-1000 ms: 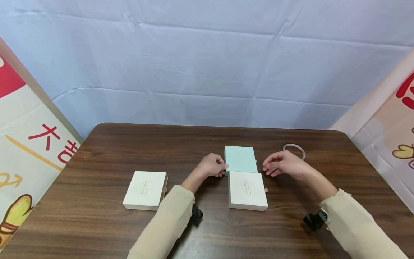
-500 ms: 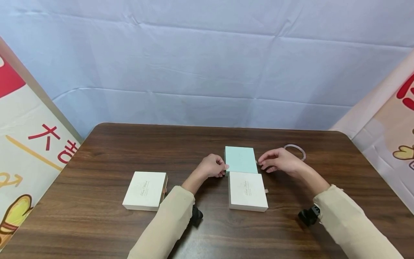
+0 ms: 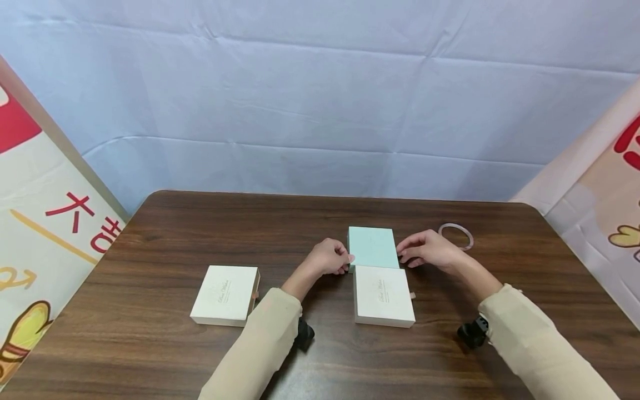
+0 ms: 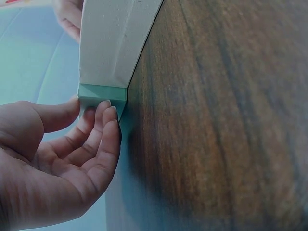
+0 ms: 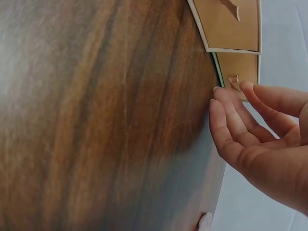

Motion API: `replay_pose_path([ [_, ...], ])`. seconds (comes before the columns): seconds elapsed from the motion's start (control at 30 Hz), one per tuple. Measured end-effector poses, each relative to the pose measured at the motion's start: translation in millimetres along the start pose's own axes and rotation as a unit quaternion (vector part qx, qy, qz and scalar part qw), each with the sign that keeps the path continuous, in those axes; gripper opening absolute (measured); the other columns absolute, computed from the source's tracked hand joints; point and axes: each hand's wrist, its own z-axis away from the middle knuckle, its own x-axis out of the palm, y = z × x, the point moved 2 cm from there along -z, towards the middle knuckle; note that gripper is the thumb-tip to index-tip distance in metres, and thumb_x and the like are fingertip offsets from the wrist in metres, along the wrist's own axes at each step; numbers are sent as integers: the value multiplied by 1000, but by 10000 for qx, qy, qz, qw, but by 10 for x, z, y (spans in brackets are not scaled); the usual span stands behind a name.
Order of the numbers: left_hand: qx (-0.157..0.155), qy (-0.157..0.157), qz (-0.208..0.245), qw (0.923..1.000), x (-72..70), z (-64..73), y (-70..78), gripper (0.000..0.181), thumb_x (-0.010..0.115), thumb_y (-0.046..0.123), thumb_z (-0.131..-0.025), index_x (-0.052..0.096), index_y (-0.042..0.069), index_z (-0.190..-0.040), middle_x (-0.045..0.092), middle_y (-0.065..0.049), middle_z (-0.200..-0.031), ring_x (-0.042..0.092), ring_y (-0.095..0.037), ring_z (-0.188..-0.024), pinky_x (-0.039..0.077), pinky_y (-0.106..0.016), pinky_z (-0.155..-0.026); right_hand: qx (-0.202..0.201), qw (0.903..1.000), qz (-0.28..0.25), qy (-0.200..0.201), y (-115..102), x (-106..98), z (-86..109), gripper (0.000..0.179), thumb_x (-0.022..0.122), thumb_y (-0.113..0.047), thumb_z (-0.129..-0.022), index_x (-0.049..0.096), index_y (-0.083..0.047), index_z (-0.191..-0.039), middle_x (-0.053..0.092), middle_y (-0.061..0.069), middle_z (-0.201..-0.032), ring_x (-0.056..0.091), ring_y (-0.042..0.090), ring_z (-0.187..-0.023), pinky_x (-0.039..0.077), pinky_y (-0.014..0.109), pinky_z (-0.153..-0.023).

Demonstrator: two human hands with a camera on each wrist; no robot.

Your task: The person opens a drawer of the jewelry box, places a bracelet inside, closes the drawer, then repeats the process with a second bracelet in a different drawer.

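A flat mint-green drawer box lies on the table, right behind a white drawer box. My left hand holds the mint box at its left side; in the left wrist view the thumb lies at the top edge and the fingertips against the green end. My right hand is at the mint box's right side, fingers loosely bent. In the right wrist view its fingertips are right at the small ribbon tab on the tan drawer front, with the tab showing uncovered beside them.
Another white drawer box lies to the left, partly behind the left sleeve. A pale bangle rests behind the right hand. Light-coloured cloth hangs beyond the wooden table's far edge.
My right hand has moved left, from beside the mint box up to its ribbon tab. The left hand has stayed at the box's left side, and the boxes have not moved.
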Motion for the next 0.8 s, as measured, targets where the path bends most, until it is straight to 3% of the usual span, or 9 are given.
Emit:
replay_pose_path([
  [0.5, 24, -7, 42, 10000, 0, 14, 5, 23, 59, 17, -91, 60, -1, -78, 61, -10, -74, 61, -19, -66, 49, -29, -58, 12, 9993, 113, 370, 31, 20, -80, 23, 56, 1, -88, 57, 15, -107, 63, 13, -90, 62, 27, -83, 52, 38, -72],
  [0.8, -5, -43, 108, 9999, 1, 11, 9, 23, 59, 17, -91, 61, -2, -79, 62, -11, -75, 61, -19, -66, 49, -29, -59, 5, 9989, 99, 466, 26, 50, -118, 16, 55, 5, -87, 58, 15, -98, 62, 10, -79, 63, 23, -74, 52, 35, -67],
])
